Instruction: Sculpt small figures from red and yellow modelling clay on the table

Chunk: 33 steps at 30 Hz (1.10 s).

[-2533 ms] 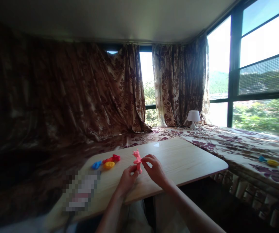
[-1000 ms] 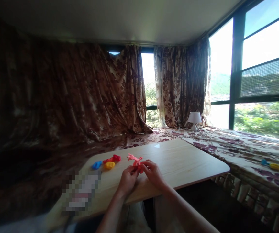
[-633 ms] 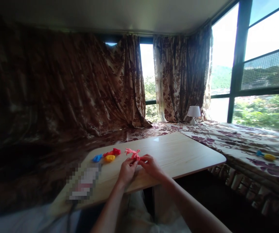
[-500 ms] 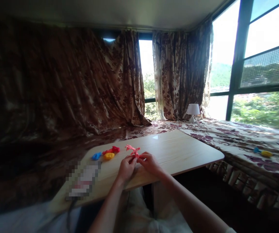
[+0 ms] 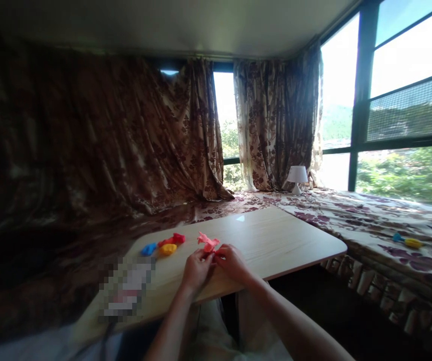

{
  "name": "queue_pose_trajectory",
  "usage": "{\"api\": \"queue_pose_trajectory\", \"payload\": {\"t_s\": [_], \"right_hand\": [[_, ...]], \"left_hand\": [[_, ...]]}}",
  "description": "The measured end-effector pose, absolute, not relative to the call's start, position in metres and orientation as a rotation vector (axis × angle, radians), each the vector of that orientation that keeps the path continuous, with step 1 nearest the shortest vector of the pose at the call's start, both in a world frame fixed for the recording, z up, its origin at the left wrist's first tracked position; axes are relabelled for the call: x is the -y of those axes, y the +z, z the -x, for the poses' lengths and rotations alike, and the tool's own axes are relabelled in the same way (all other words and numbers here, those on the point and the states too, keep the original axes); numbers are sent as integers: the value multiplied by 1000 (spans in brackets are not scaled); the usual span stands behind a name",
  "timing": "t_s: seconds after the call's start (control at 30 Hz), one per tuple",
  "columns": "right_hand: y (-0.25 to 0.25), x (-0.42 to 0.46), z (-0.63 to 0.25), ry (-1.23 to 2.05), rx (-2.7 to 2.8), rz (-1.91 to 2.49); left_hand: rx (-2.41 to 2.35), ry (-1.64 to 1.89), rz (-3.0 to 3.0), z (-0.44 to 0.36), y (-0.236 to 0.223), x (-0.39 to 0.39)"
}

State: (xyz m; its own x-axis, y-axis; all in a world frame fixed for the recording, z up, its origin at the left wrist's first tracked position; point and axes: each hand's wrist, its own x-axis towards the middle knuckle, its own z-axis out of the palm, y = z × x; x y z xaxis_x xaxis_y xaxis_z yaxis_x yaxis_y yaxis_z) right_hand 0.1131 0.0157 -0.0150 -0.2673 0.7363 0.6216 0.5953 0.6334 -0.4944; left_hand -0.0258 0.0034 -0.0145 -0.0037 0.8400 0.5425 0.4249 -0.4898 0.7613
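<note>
A small pink clay figure point(image 5: 207, 242), with limbs that stick out, is held over the table point(image 5: 283, 238). My left hand point(image 5: 195, 269) pinches its lower part between thumb and fingers. From the other side, my right hand point(image 5: 232, 261) is closed at its lower right, fingertips touching it. My fingers hide the bottom of the figure. To the left lie soft-looking lumps: a red one point(image 5: 176, 238), a yellow one point(image 5: 168, 249) and a blue one point(image 5: 149, 249).
A blurred-out flat object point(image 5: 128, 288) lies at the table's left end. To the right, a blue and yellow item point(image 5: 412, 243) rests on the flowered bedspread point(image 5: 355, 225). A white lamp point(image 5: 297, 175) stands at the back by the curtains point(image 5: 268, 125).
The figure was upright with my right hand at its middle; it then tilted over, and both hands came together at its lower part. The lumps stayed put; the view shifted slightly.
</note>
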Motion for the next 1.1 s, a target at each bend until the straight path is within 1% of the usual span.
{"api": "queue_pose_trajectory", "payload": {"t_s": [0.27,0.37,0.6,0.9,1.1], "right_hand": [[-14,-12,-111,221,1970,1037],[-14,-11,-112,186,1997,1046],[-12,-10,-114,233,1946,1066],[-16,-13,-115,281,1992,969],[-14,-8,-116,196,1888,917]], "left_hand": [[-1391,1514,-1833,29,-13,-2],[-1359,1491,-1825,28,-13,-2],[-1245,1430,-1838,25,-11,-2],[-1189,1495,-1720,27,-11,-4],[-1165,1550,-1618,29,-10,-5]]}}
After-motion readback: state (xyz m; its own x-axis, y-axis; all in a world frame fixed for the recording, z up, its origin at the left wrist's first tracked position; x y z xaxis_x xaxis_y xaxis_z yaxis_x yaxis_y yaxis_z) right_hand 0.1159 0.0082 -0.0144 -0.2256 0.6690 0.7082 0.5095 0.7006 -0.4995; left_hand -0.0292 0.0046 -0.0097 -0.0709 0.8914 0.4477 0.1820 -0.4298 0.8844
